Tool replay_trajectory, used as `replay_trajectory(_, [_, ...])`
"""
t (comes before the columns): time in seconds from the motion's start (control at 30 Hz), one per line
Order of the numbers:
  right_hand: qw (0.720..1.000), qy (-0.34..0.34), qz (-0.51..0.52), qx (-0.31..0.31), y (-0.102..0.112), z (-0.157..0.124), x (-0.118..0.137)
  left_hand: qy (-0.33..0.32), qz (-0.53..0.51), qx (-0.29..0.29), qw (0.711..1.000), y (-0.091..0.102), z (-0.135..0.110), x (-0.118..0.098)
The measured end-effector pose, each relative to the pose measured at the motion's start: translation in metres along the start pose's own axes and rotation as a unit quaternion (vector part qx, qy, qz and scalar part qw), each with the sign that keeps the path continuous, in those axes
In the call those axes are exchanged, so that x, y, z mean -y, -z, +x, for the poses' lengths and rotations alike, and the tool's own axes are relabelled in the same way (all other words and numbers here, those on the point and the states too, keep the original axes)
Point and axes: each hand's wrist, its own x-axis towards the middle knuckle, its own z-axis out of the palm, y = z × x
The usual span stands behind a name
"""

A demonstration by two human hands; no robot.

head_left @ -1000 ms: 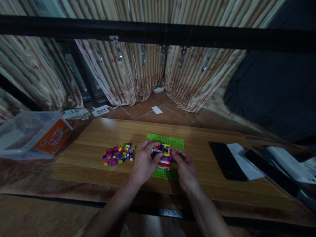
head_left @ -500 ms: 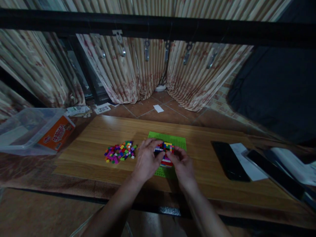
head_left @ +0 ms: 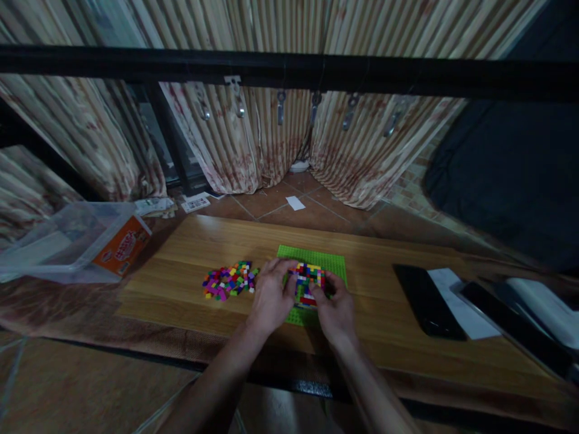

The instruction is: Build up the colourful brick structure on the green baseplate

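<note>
A build of multicoloured toy bricks (head_left: 309,282) sits on a green studded baseplate (head_left: 335,261) on the wooden board. My left hand (head_left: 272,293) grips the build's left side, its fingers curled along the far left edge and the thumb near the body. From the right, my right hand (head_left: 337,304) holds the other side, thumb on the near right part and fingers around the edge. Parts of the build are covered by both hands. Left of my left hand lies a pile of small loose bricks (head_left: 229,281) in mixed colours.
The wooden board (head_left: 167,271) carries a black phone-like slab (head_left: 427,301), white paper (head_left: 465,307) and a second dark slab (head_left: 511,325) at the right. A clear plastic box (head_left: 67,241) with an orange label stands at the left. A dark bar (head_left: 289,73) with hooks crosses above.
My view has shifted, so everything sits slightly lower and farther right. My left thumb has drawn back from the middle of the build, and more of its top shows between my hands.
</note>
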Motion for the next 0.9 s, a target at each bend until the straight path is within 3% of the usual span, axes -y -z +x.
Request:
replay_trajectory(0.13, [0.999,-0.004,0.041,0.016,0.001,0.003,-0.003,0.085,-0.013,-0.021,0.996,0.004,0.002,0.008])
replay_trajectory(0.23, [0.994,-0.037,0.095,0.025,0.005,0.005,0.002,0.143,-0.036,0.025,0.989,0.004,0.002,0.013])
replay_trajectory(0.5, [0.993,-0.079,0.083,-0.019,0.009,0.014,-0.001,0.154,-0.129,0.060,0.978,-0.003,-0.004,0.020])
replay_trajectory(0.6, [0.992,-0.088,0.085,-0.018,0.008,0.015,-0.004,0.142,-0.116,0.052,0.982,0.014,-0.003,0.031])
replay_trajectory(0.73, [0.990,-0.096,0.101,-0.033,0.011,0.015,-0.002,0.142,0.010,-0.010,0.990,0.051,0.000,0.056])
replay_trajectory(0.9, [0.986,-0.105,0.122,-0.035,0.015,0.018,0.000,0.192,0.105,0.020,0.976,0.090,-0.001,0.080])
